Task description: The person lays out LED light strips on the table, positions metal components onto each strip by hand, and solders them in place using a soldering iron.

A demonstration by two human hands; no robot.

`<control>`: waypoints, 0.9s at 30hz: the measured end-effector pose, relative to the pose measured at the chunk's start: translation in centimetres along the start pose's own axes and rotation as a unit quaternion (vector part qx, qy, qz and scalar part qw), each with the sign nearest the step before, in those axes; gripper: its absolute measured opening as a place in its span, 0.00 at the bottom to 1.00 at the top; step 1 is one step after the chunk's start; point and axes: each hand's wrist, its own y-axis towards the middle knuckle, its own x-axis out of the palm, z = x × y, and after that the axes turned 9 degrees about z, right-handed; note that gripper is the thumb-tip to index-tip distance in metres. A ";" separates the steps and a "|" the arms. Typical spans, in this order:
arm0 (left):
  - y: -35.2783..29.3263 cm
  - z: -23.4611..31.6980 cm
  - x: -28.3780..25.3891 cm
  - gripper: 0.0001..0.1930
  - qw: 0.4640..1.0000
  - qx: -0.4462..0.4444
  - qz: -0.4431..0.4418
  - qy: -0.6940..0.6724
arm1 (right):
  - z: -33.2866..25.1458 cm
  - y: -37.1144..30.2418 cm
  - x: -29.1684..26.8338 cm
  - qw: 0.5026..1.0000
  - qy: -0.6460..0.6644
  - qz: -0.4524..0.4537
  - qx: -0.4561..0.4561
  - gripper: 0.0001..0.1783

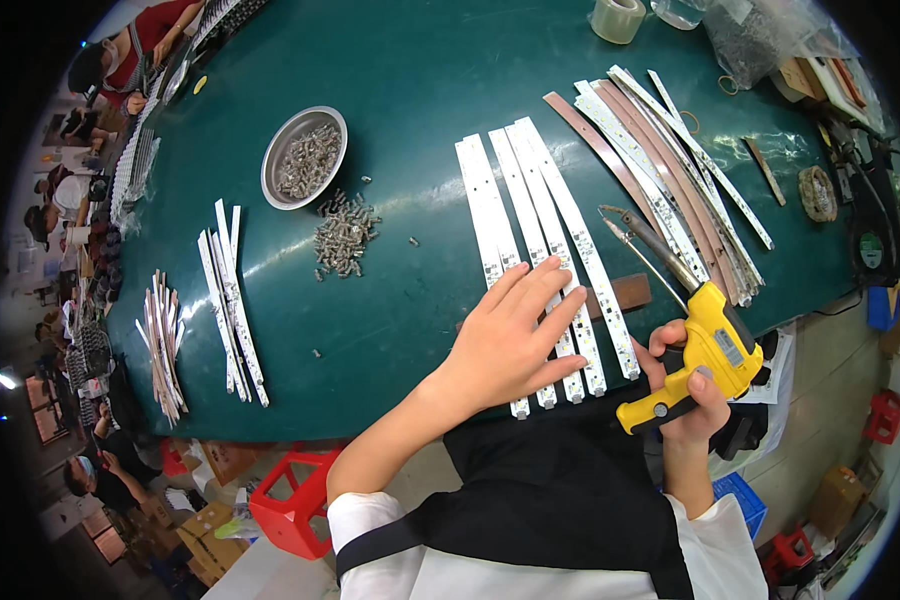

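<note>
Four white strips (530, 250) run lengthwise from desk's near edge; left hand (505, 340) flat on them, fingers spread; right hand (692, 385) clenched round yellow tool (705, 355), just right

Four strips (540, 250) lie side by side on the tabletop (420, 80), a strip pile (660, 170) to their right. To their left lies a screw heap (345, 235), with a bowl (303, 157) just behind it.

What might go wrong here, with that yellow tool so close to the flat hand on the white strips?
The yellow soldering gun in the right hand points its long metal tip toward the white strips; if hot, it could burn the left hand pressed flat on them. The strips overhang the table edge and might slide off. Loose screws beside the metal bowl could roll away.
</note>
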 end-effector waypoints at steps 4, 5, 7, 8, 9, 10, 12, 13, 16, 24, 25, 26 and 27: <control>-0.6 -0.2 -0.5 0.30 1.000 -0.008 0.000 0.017 | -0.1 -0.3 -0.1 1.000 -0.004 -0.007 0.015 0.39; -0.8 -0.4 -0.8 0.30 0.999 -0.012 -0.001 0.037 | -0.2 -0.4 0.0 1.000 -0.011 -0.007 0.015 0.39; -1.4 -0.8 -1.3 0.31 0.999 -0.021 -0.007 0.040 | -0.5 -0.6 0.0 1.000 -0.017 -0.011 0.018 0.39; -1.8 -0.9 -1.5 0.31 0.999 -0.025 -0.001 0.033 | -0.6 -0.6 0.1 1.000 -0.019 -0.013 -0.017 0.39; -2.1 -1.1 -1.7 0.31 0.999 -0.031 0.003 0.029 | -0.7 -0.6 0.3 0.998 -0.023 -0.013 -0.050 0.38; -2.4 -1.1 -1.6 0.32 0.998 -0.043 -0.004 0.034 | -1.1 -0.5 0.5 0.996 -0.040 -0.023 -0.072 0.39; -2.6 -0.9 -1.2 0.33 0.997 -0.069 -0.003 0.036 | -1.6 -0.5 1.0 0.993 -0.063 -0.032 -0.090 0.40; -2.7 -0.8 -0.9 0.34 0.996 -0.076 0.005 0.035 | -2.0 -0.4 1.4 0.991 -0.069 -0.050 -0.098 0.40; -2.9 -0.6 -0.6 0.32 0.995 -0.089 0.040 0.022 | -2.5 -0.3 3.0 0.988 -0.107 -0.057 -0.093 0.46; -4.2 -6.0 -4.1 0.14 0.949 -0.170 0.225 0.143 | -7.0 0.4 5.7 0.856 -0.434 -0.034 -0.277 0.45; -4.2 -6.8 -4.3 0.14 0.945 -0.161 0.213 0.188 | -7.1 0.8 5.9 0.843 -0.447 -0.014 -0.299 0.44; -4.1 -7.7 -4.5 0.13 0.947 -0.147 0.205 0.199 | -7.4 1.1 6.2 0.850 -0.439 -0.025 -0.291 0.44; -4.1 -8.2 -4.6 0.12 0.948 -0.150 0.205 0.193 | -7.2 1.2 6.6 0.852 -0.435 -0.008 -0.292 0.42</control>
